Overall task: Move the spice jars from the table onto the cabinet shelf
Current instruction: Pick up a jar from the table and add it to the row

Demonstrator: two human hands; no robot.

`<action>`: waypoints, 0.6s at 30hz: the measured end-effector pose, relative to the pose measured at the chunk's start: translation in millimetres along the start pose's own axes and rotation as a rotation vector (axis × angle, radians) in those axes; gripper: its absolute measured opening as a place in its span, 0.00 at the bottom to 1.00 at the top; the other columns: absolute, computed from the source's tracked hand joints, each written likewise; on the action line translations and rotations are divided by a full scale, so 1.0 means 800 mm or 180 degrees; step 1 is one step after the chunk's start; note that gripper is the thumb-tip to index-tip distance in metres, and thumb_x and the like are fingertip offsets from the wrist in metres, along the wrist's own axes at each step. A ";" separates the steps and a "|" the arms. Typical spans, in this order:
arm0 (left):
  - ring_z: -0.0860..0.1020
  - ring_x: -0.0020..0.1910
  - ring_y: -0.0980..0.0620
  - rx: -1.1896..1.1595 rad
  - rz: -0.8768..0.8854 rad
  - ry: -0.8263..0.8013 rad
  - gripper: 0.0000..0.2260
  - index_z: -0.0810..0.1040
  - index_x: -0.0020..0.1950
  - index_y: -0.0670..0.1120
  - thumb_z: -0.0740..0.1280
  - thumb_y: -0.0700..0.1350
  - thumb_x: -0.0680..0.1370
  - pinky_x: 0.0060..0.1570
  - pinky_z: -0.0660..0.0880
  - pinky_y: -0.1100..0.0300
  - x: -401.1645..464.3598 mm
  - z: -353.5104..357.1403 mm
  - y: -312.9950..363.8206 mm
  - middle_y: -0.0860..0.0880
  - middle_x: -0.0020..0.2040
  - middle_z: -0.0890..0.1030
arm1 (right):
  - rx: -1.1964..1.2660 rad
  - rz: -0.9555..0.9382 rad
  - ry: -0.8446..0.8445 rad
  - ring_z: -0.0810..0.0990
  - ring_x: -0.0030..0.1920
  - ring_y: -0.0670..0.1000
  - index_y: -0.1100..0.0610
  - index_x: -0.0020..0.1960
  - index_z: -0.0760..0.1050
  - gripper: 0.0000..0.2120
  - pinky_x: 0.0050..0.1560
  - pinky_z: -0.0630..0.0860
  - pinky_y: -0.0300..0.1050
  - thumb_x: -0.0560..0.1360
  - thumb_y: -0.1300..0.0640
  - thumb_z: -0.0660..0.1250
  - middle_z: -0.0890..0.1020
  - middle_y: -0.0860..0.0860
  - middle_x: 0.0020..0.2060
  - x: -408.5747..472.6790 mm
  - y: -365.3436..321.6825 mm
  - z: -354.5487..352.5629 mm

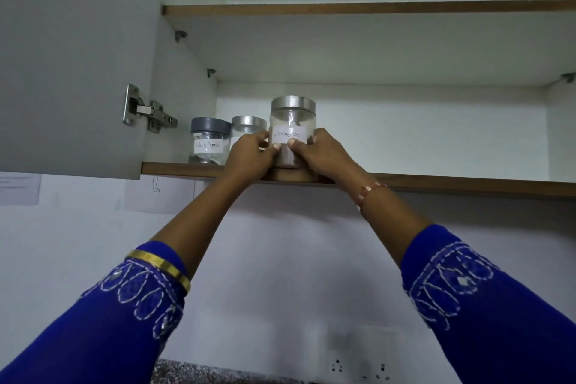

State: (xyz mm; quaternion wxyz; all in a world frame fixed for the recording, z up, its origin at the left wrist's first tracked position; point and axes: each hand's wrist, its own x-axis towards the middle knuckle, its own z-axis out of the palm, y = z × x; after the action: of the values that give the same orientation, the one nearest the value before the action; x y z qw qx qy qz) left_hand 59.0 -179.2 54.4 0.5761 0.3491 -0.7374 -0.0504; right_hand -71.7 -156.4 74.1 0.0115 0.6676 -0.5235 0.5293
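The cinnamon jar (293, 131) is standing upright at the front edge of the cabinet shelf (436, 185), just right of a steel-lidded jar (247, 128) and the black pepper jar (209, 142) nearer the left end. The left hand (252, 154) and right hand (321, 153) are both gripping it, fingers curled round its sides, thumbs pressing on its label, probably steadying it while seating it in line with the others. The cabinet door (71, 56) is hanging open at the left.

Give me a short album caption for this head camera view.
Both hands, left hand and right hand, hold a labelled jar on the cabinet shelf beside two others.
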 end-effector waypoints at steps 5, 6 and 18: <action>0.77 0.59 0.46 0.0233 -0.0362 -0.0250 0.25 0.68 0.68 0.43 0.69 0.43 0.73 0.59 0.73 0.53 0.026 0.007 -0.015 0.45 0.59 0.79 | -0.0261 0.0399 -0.0023 0.73 0.64 0.58 0.66 0.69 0.57 0.32 0.50 0.71 0.45 0.75 0.49 0.66 0.72 0.60 0.65 0.027 0.002 0.005; 0.76 0.60 0.46 0.0301 -0.0420 -0.0322 0.25 0.67 0.68 0.43 0.69 0.42 0.73 0.60 0.73 0.53 0.030 0.007 -0.016 0.44 0.60 0.78 | -0.0256 0.0439 -0.0048 0.75 0.60 0.58 0.67 0.69 0.59 0.32 0.43 0.71 0.43 0.75 0.49 0.66 0.74 0.60 0.64 0.031 0.003 0.006; 0.73 0.47 0.46 0.0946 -0.0614 -0.1164 0.11 0.75 0.57 0.37 0.60 0.37 0.76 0.37 0.68 0.62 0.067 0.005 -0.020 0.42 0.51 0.75 | -0.0667 0.0643 -0.0424 0.72 0.44 0.53 0.61 0.40 0.72 0.06 0.36 0.67 0.40 0.73 0.63 0.68 0.73 0.56 0.34 0.055 0.010 0.012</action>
State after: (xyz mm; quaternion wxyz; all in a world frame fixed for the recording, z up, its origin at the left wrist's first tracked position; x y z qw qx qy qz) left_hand 57.6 -223.3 89.2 0.3681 0.4838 -0.7919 -0.0586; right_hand -75.5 -195.9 97.5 -0.0069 0.6403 -0.6399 0.4248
